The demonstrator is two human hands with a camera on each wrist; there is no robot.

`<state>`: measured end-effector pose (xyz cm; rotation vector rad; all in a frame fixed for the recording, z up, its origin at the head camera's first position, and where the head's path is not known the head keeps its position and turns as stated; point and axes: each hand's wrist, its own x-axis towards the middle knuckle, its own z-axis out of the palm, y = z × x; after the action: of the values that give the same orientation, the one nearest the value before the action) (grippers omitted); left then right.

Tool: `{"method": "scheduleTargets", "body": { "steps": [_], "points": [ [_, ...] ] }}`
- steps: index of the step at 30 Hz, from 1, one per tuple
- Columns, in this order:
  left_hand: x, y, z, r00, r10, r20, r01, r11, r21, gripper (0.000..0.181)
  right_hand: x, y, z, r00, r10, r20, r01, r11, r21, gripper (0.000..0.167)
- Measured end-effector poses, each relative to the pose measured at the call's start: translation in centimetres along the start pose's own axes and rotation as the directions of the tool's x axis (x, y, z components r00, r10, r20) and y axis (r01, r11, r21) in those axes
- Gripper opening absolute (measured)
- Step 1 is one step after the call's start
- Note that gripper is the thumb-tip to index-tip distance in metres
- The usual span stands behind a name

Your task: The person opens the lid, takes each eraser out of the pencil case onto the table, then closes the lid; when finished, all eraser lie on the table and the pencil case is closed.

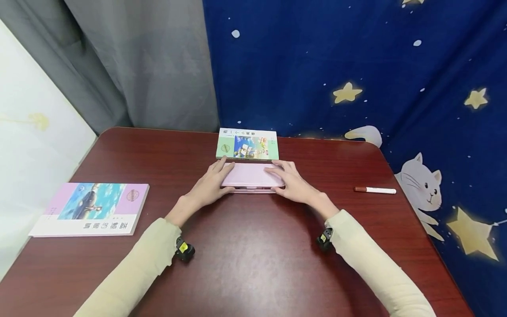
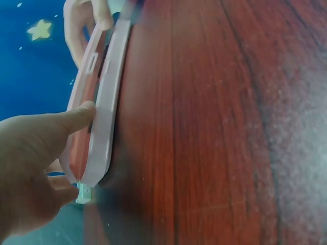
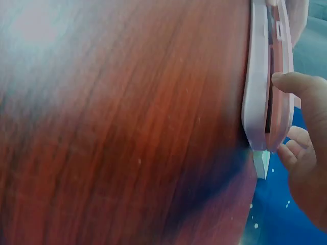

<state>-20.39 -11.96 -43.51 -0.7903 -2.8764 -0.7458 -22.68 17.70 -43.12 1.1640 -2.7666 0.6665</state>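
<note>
A flat pink pencil case (image 1: 250, 175) lies in the middle of the table in the head view. Its lid is raised a little, leaving a narrow gap along the near side. My left hand (image 1: 207, 185) holds the lid's left end, and my right hand (image 1: 296, 185) holds its right end. Both thumbs sit at the lid's front edge by the gap, with the other fingers on the far side and top. In the wrist views the case (image 2: 106, 112) shows a reddish inner strip and a small clasp slot; its contents are mostly hidden.
A green and white book (image 1: 247, 145) lies just behind the pencil case. To the left is a pink and white book (image 1: 93, 209) with a blue picture. A brown-capped white marker (image 1: 375, 190) lies at the right. Curtains hang behind the table (image 1: 245, 264).
</note>
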Motion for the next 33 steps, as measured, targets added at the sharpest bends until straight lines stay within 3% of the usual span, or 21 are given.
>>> {"method": "scheduleTargets", "body": {
  "steps": [6,8,11,15,19,22,24,27,29,33],
  "points": [
    [-0.8,-0.9,-0.6,0.998,0.014,-0.065,-0.019,0.996,-0.085,0.062,-1.1,1.3,-0.3,1.0,-0.023,-0.016,0.025,0.997,0.073,0.058],
    [-0.9,-1.3,-0.8,0.995,0.027,-0.094,-0.038,0.993,-0.109,0.059,-1.2,1.6,-0.3,0.999,0.009,-0.052,-0.004,0.995,0.104,0.056],
    [-1.0,-1.8,-1.1,0.993,0.016,-0.119,-0.038,0.982,-0.184,0.059,-1.1,1.8,-0.1,0.99,0.105,-0.091,-0.081,0.968,0.238,0.05],
    [-0.8,-2.1,-1.5,0.994,-0.078,-0.077,0.047,0.937,-0.347,0.061,-0.8,1.9,-0.2,0.96,0.26,-0.104,-0.194,0.886,0.422,0.044],
    [-0.5,-2.6,-1.8,0.976,-0.216,-0.016,0.182,0.859,-0.478,0.055,-0.2,2.1,-0.2,0.923,0.373,-0.095,-0.269,0.801,0.535,0.038],
    [-0.1,-2.9,-1.8,0.957,-0.291,0.02,0.252,0.791,-0.558,0.049,0.2,2.3,0.1,0.896,0.438,-0.072,-0.291,0.702,0.65,0.036],
    [0.2,-3.1,-1.7,0.944,-0.326,0.047,0.283,0.731,-0.622,0.047,0.4,2.4,0.4,0.876,0.479,-0.058,-0.295,0.628,0.72,0.033],
    [0.8,-3.3,-1.5,0.926,-0.37,0.072,0.315,0.654,-0.688,0.045,0.7,2.5,0.5,0.835,0.548,-0.042,-0.317,0.542,0.778,0.03],
    [1.3,-3.3,-1.5,0.914,-0.4,0.074,0.333,0.631,-0.701,0.043,0.9,2.5,0.6,0.809,0.587,-0.032,-0.338,0.508,0.792,0.029],
    [2.2,-3.3,-1.5,0.886,-0.462,0.046,0.369,0.641,-0.673,0.038,1.4,2.5,0.4,0.764,0.644,-0.025,-0.38,0.482,0.79,0.029]
  ]
}}
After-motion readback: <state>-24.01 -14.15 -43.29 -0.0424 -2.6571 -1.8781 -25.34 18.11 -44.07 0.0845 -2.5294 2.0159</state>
